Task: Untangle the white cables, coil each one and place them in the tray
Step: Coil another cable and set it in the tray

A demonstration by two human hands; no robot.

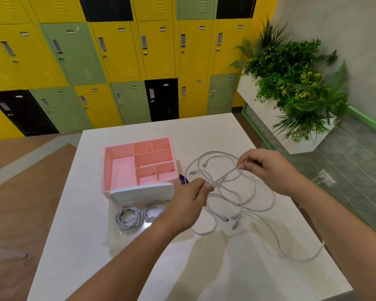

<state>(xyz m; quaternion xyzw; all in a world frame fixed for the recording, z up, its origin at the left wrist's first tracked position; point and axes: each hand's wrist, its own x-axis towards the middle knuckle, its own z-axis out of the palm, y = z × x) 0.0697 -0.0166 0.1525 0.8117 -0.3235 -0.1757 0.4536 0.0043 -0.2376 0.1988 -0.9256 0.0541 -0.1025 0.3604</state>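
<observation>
A loose tangle of white cables point(224, 218) sprawls on the right half of a white table point(204, 268). One strand point(226, 176) is lifted and pulled straight between two hands. The left hand point(189, 203) pinches its lower end and the right hand point(267, 170) pinches the upper end, both with fingertips closed tight on it. To the left stands a pink divided tray point(107, 170), its compartments bare. In front of it lie a white lid point(142, 192) and two coiled cables point(128, 218), side by side. Beyond the table are yellow, green and black lockers point(117, 51); at the right, potted plants point(295, 83).
</observation>
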